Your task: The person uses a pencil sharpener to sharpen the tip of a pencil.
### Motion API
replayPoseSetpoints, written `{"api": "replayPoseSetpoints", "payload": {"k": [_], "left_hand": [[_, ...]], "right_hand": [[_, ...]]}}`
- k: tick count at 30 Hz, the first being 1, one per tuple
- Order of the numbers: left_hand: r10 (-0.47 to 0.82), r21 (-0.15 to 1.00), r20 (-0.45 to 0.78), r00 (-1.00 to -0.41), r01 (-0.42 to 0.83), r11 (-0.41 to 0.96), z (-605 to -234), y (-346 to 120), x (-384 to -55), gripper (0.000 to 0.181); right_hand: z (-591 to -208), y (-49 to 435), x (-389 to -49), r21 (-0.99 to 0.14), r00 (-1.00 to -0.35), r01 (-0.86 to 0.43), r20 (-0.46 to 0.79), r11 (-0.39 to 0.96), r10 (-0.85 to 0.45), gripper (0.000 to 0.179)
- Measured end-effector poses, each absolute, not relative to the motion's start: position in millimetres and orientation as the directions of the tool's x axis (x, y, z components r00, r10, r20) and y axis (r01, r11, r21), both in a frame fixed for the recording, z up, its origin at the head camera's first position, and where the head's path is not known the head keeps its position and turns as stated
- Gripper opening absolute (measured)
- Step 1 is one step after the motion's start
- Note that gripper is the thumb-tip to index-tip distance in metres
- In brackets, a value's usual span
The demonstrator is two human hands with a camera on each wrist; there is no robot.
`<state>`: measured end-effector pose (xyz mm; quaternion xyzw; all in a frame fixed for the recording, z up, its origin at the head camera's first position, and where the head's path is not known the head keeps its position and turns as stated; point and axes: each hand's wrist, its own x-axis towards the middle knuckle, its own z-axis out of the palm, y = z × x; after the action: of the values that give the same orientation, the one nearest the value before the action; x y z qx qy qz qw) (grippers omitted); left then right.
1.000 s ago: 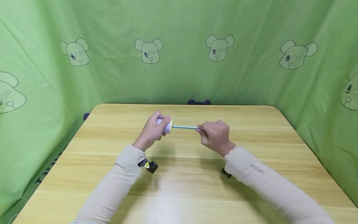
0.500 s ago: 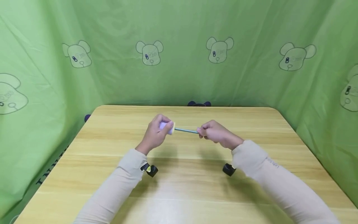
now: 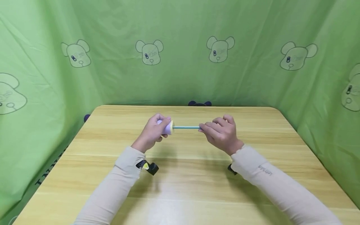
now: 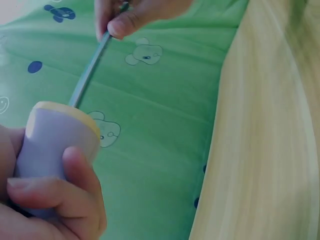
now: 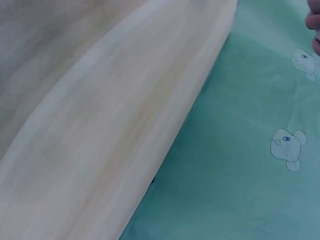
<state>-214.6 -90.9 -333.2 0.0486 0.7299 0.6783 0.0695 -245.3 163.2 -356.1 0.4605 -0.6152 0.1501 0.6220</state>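
Within two hands (image 3: 152,132) (image 3: 222,132), one lilac cylinder (image 4: 52,135), one rod (image 3: 186,127)

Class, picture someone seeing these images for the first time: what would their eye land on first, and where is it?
Probably the lilac cylinder in the person's left grip, with a thin teal rod stretching from its yellow-rimmed end to the right grip, above the wooden table. Next, perhaps, the green curtain behind, printed with pale animal faces.
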Motion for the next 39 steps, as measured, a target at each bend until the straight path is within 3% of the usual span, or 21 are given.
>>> {"api": "replayPoseSetpoints", "payload": {"k": [3, 6, 9, 14, 19, 21, 23, 25, 27, 29, 31, 33, 35, 36, 39], "left_hand": [[0.159, 0.997, -0.051, -0.986, -0.04, 0.07, -332, -89, -214, 0.024], [0.159, 0.997, -0.038, -0.987, -0.026, 0.077, -334, -87, -214, 0.023], [0.163, 0.996, -0.007, -0.987, 0.008, 0.092, -339, -86, -214, 0.024], [0.156, 0.984, 0.081, -0.984, 0.104, 0.143, -345, -89, -214, 0.024], [0.161, 0.975, 0.143, -0.976, 0.167, 0.147, -352, -91, -214, 0.021], [0.163, 0.971, 0.169, -0.972, 0.193, 0.143, -354, -91, -214, 0.02], [0.171, 0.962, 0.209, -0.963, 0.234, 0.142, -358, -92, -215, 0.018], [0.181, 0.949, 0.252, -0.951, 0.279, 0.144, -359, -92, -215, 0.016], [0.183, 0.939, 0.282, -0.942, 0.31, 0.149, -360, -91, -215, 0.016], [0.162, 0.933, 0.299, -0.941, 0.323, 0.157, -357, -91, -215, 0.017], [0.116, 0.936, 0.298, -0.948, 0.314, 0.159, -352, -90, -215, 0.018], [0.072, 0.946, 0.282, -0.957, 0.29, 0.144, -347, -90, -216, 0.02], [0.044, 0.96, 0.254, -0.966, 0.257, 0.109, -343, -89, -217, 0.021], [0.037, 0.968, 0.232, -0.972, 0.235, 0.088, -341, -89, -217, 0.021], [0.033, 0.988, 0.151, -0.988, 0.152, 0.015, -337, -87, -218, 0.022]], "right_hand": [[-362, 162, -248, 0.394, 0.205, -0.751, 0.902, 0.53, -0.38, 0.03], [-367, 163, -248, 0.343, 0.121, -0.769, 0.907, 0.539, -0.403, 0.039], [-370, 164, -247, 0.226, -0.025, -0.812, 0.907, 0.538, -0.419, 0.04], [-367, 165, -242, -0.058, -0.329, -0.859, 0.824, 0.509, -0.461, 0.024], [-356, 164, -235, -0.374, -0.627, -0.766, 0.613, 0.523, -0.48, 0.03], [-351, 163, -234, -0.467, -0.713, -0.7, 0.51, 0.54, -0.482, 0.032], [-345, 163, -234, -0.622, -0.811, -0.571, 0.329, 0.535, -0.483, 0.034], [-337, 163, -235, -0.777, -0.871, -0.367, 0.093, 0.512, -0.483, 0.038], [-330, 164, -236, -0.849, -0.879, -0.159, -0.112, 0.505, -0.464, 0.041], [-324, 164, -236, -0.861, -0.874, -0.062, -0.197, 0.505, -0.444, 0.041], [-324, 164, -236, -0.84, -0.888, -0.175, -0.091, 0.514, -0.451, 0.034], [-329, 162, -235, -0.744, -0.871, -0.412, 0.15, 0.526, -0.469, 0.021], [-335, 161, -235, -0.526, -0.756, -0.654, 0.447, 0.543, -0.478, 0.01], [-338, 160, -235, -0.377, -0.659, -0.737, 0.586, 0.561, -0.472, 0.007], [-347, 156, -239, 0.016, -0.318, -0.771, 0.857, 0.636, -0.406, 0.008]]}}
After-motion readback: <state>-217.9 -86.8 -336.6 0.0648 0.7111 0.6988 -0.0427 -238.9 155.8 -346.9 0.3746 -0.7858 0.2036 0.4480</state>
